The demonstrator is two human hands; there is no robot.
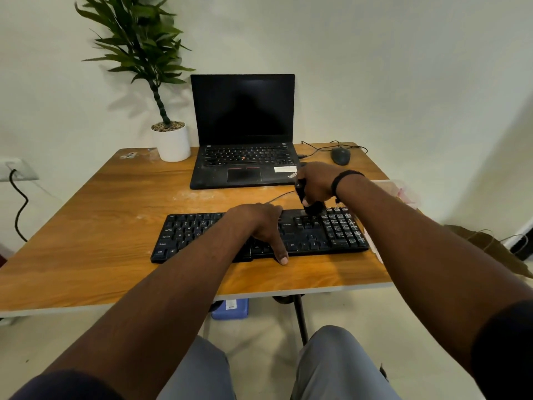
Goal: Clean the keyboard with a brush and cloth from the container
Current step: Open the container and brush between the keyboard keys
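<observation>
A black keyboard (pixel 259 235) lies across the near half of the wooden tabletop (pixel 115 197), its long side parallel to the front edge. The left hand (pixel 256 223) rests palm down on the middle of the keyboard, fingers fairly straight and spread over the keys, the thumb reaching past the front edge onto the wood. It holds nothing.

The right hand (pixel 315 183) hovers above the keyboard's far edge, near the block of keys left of the number pad. Its fingers are curled round a dark brush (pixel 313 207), whose black bristle head points down and touches, or very nearly touches, the top row of keys there (the handle is mostly hidden inside the grip). A black band (pixel 344 180) circles that wrist.

Beyond the keyboard stands an open black laptop (pixel 243 140) with a dark screen. To its left is a white pot (pixel 173 144) holding a green plant (pixel 138 39); to its right, a dark mouse (pixel 341 155) with its cable looping on the tabletop. At the right edge of the tabletop, partly hidden behind the right forearm, sits a clear container (pixel 403 192) with something pale pink inside; I cannot tell what it is.
</observation>
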